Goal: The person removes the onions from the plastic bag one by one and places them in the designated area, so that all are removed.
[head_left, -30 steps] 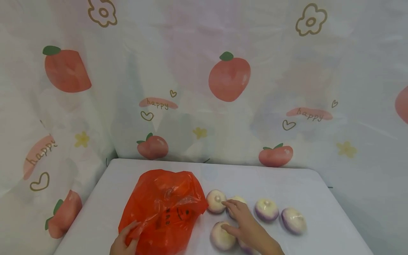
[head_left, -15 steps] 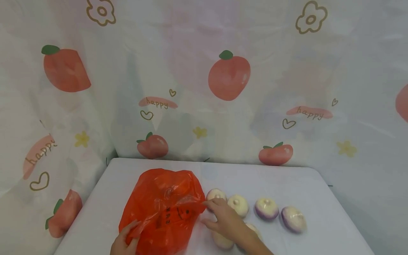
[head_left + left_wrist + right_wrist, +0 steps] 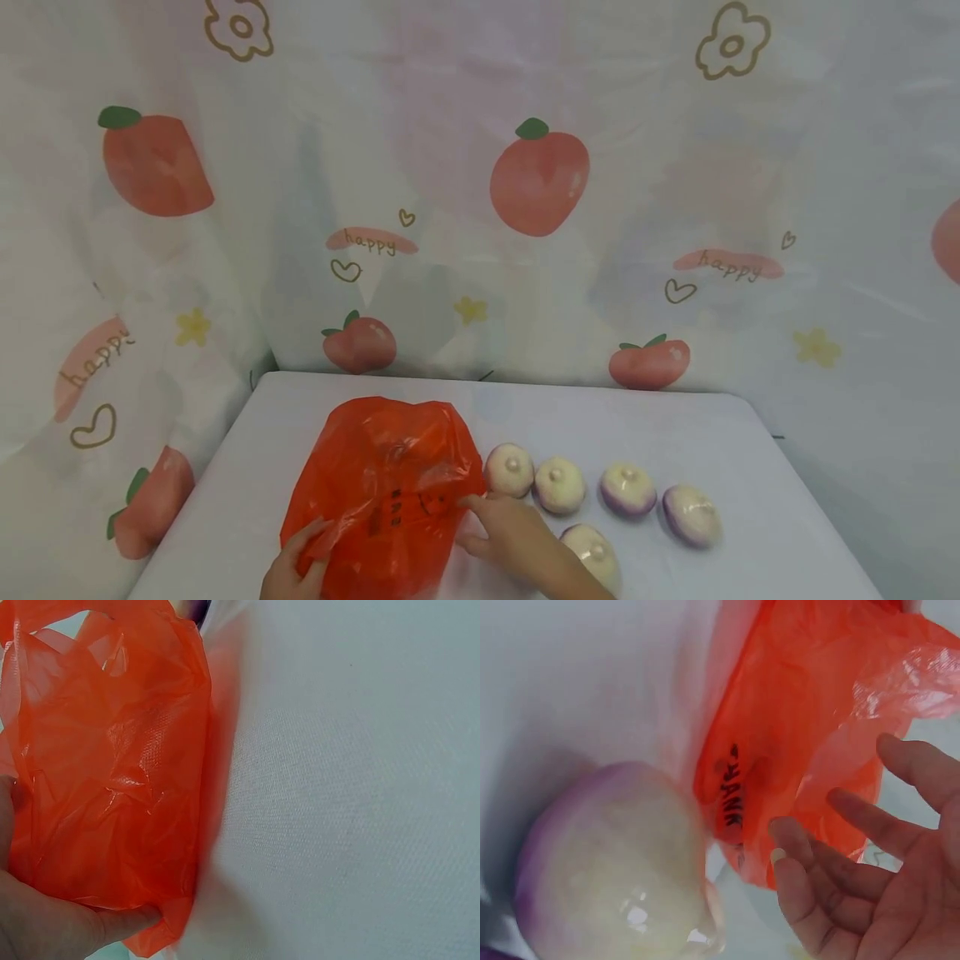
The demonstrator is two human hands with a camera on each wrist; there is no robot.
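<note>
A red plastic bag with black print lies on the left half of the white table. My left hand pinches its near-left edge; in the left wrist view the thumb presses against the film. My right hand reaches to the bag's right side with fingers spread and loosely bent. In the right wrist view nothing sits in that hand, and the fingertips are in front of the bag. A cream-and-purple turnip-like vegetable lies beside the bag. The bag's contents are hidden.
More turnip-like vegetables stand right of the bag: two at its edge, two farther right, and one by my right forearm. A fruit-printed curtain hangs behind the table.
My right hand has moved left from over the vegetables to the bag's right edge, uncovering those at the back. My left hand stays on the bag.
</note>
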